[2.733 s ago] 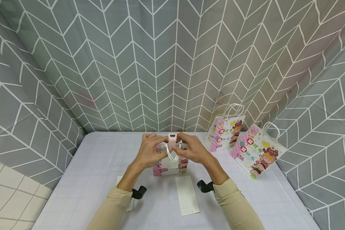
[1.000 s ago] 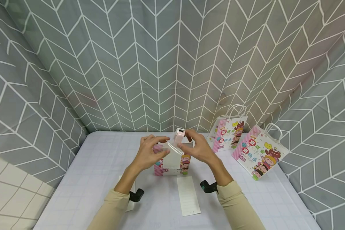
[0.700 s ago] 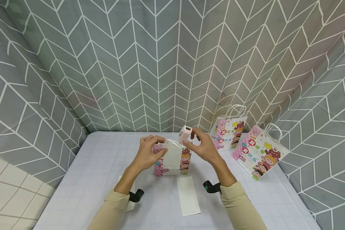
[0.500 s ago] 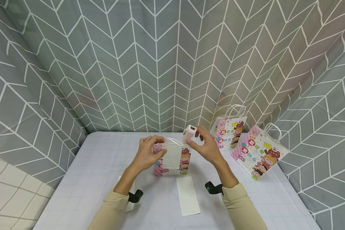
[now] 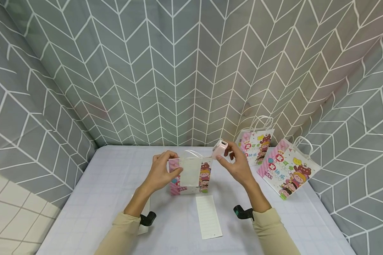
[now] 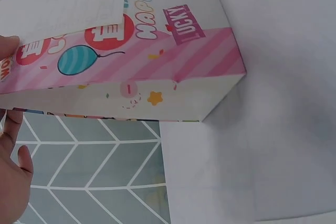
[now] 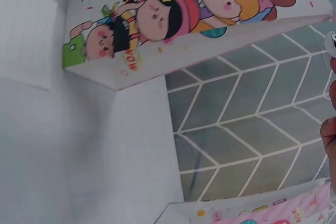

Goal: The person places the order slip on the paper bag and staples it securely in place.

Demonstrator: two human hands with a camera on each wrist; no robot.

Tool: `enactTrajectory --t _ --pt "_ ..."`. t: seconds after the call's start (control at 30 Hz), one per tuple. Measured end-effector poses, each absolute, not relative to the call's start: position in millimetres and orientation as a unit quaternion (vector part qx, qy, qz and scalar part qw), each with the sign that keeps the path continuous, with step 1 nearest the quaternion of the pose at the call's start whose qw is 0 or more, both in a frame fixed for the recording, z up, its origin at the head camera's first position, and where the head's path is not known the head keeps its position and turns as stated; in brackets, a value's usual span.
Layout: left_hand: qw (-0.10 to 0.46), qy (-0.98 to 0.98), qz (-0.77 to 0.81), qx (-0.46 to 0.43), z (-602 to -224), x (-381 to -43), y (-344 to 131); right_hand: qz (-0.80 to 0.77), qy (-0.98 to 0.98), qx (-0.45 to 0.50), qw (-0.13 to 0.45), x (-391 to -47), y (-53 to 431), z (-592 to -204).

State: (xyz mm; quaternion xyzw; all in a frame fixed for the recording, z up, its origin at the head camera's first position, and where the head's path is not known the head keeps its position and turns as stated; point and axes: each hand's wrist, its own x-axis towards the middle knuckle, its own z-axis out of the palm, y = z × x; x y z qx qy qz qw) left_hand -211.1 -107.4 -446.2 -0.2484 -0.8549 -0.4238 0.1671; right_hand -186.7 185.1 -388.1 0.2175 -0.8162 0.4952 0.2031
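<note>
In the head view, a small gift bag [image 5: 205, 177] with pink stripes and cartoon figures stands upright at the middle of the table. A blank white paper strip [image 5: 190, 173] hangs over its front from the top edge. My left hand [image 5: 161, 173] pinches the bag's upper left edge, thumb in front and fingers behind; the left wrist view shows the thumb beside the strip [image 6: 63, 6]. My right hand [image 5: 237, 164] holds a small pink and white stapler [image 5: 220, 148] just off the bag's upper right corner. In the right wrist view that hand is mostly cut off.
Two similar gift bags stand at the right, one upright [image 5: 256, 145] and one leaning back [image 5: 288, 170]. A lined paper strip [image 5: 209, 216] lies in front of the bag; another strip [image 5: 144, 226] is partly under my left wrist. A patterned curtain [image 5: 185, 71] hangs behind the table.
The stapler has gone from the top middle of the bag out to the right in my right hand. My left hand has taken hold of the bag's edge; the handle has dropped back behind.
</note>
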Motion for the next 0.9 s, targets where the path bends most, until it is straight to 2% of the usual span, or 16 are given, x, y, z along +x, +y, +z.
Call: enactTrajectory --t 0.4,0.63,0.9 --pt "0.128 -0.900 -0.362 -0.207 -453 -207 -117 0.496 -0.831 0.186 0.169 -179 201 -407" --pt "0.110 -0.909 -0.346 -0.207 -460 -207 -121 0.470 -0.858 0.158 0.132 -196 221 -454" --pt "0.097 -0.916 -0.332 -0.203 -467 -209 -128 0.428 -0.891 0.133 0.071 -190 230 -473"
